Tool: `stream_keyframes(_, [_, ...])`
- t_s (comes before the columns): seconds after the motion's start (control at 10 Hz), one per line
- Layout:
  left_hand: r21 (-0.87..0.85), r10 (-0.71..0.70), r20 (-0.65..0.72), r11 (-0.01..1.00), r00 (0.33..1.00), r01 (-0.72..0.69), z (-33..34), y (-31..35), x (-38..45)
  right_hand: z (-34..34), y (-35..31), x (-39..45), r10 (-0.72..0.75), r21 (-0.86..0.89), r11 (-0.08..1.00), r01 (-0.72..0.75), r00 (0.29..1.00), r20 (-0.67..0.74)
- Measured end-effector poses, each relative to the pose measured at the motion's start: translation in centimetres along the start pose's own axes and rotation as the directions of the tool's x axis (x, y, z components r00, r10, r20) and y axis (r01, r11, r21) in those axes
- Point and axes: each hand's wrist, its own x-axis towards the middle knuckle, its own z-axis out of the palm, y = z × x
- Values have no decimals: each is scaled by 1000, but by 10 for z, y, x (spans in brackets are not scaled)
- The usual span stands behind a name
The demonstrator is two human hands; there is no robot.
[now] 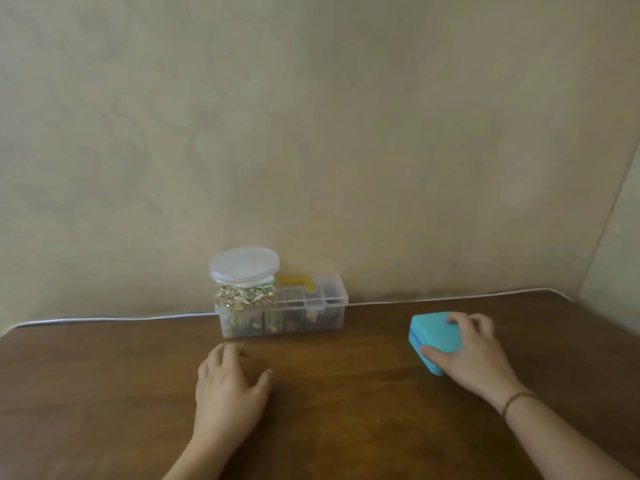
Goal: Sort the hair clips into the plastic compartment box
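Note:
A clear plastic compartment box with a yellow handle stands against the wall at the table's far edge, with small items showing dimly through its walls. On its left end sits a round clear jar with a closed lid, holding gold and green hair clips. My left hand lies flat on the table in front of the box, fingers apart, holding nothing. My right hand grips a turquoise box that rests on the table to the right.
The brown wooden table has a pale edge strip along the wall. The beige wall rises directly behind the boxes. The table's right corner lies at the far right.

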Motion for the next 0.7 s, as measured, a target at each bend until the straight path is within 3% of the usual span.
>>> stream_keyframes(0.1, [118, 28, 50, 992, 998, -34, -4, 6, -1, -6, -11, 3, 3, 67, 998, 1, 998, -59])
stream_keyframes(0.2, [190, 28, 76, 981, 997, -42, -4, 11, 0, -10, -54, 11, -95, 155, 980, 125, 977, -190])
stream_keyframes(0.3, [229, 42, 92, 971, 995, -62, -3, 11, 0, -2, -121, 25, -222, 189, 947, 260, 955, -199])
stream_keyframes(0.5, [241, 49, 81, 968, 996, -67, -4, 10, 1, 62, -202, 40, -303, 188, 926, 328, 941, -152])
stream_keyframes(0.7, [194, 56, 85, 978, 995, -72, -5, 8, 6, 90, -181, 40, -385, 86, 917, 389, 921, -62])
